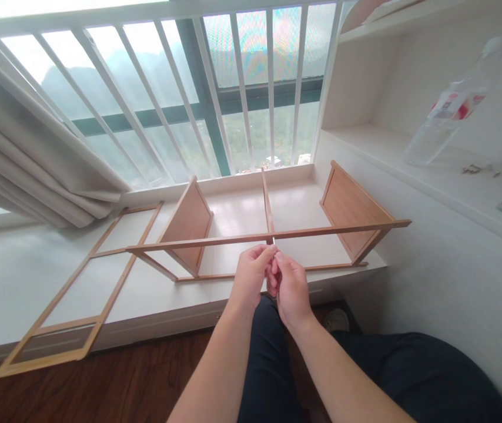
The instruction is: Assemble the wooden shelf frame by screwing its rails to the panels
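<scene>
A half-built wooden shelf frame (348,205) stands on a white window ledge (22,288), with two upright side panels and a thin middle divider. A long horizontal rail (216,241) runs across its front. My left hand (251,276) and my right hand (290,288) meet just under the rail's middle, where the divider joins it. Their fingertips pinch together around something small and thin that I cannot make out. Both hands sit close to the rail, fingers curled.
A flat wooden ladder-like frame (79,294) lies on the ledge to the left. A curtain (26,158) hangs at far left before the barred window. A plastic bottle (445,117) and small screws (474,170) sit on white shelves at right. Dark trousers and wooden floor lie below.
</scene>
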Motion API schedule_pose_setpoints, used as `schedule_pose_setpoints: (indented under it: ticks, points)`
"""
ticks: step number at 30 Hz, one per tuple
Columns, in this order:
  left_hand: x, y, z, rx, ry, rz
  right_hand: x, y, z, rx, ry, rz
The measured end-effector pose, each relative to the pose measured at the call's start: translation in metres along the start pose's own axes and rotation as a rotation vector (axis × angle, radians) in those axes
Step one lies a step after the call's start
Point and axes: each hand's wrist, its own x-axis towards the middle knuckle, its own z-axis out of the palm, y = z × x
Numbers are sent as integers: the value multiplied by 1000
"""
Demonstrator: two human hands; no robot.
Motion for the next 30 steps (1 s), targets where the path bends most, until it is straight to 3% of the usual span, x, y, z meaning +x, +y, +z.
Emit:
schedule_pose_setpoints:
  ticks: [6,11,19,25,30]
  points:
    - [2,1,-2,-25,10,-1,0,5,-2,-85,18,-23]
    - [6,-1,-4,-99,16,6,-2,3,1,-275,75,-93]
    - [8,-1,-3,-167,-71,-28,1,-9,-4,-663,146,-253]
    - [12,-5,-3,-241,-63,-40,5,-13,-10,-877,124,-308]
    - [13,-6,-6,-334,-48,-89,8,-18,-10,-1129,151,-437]
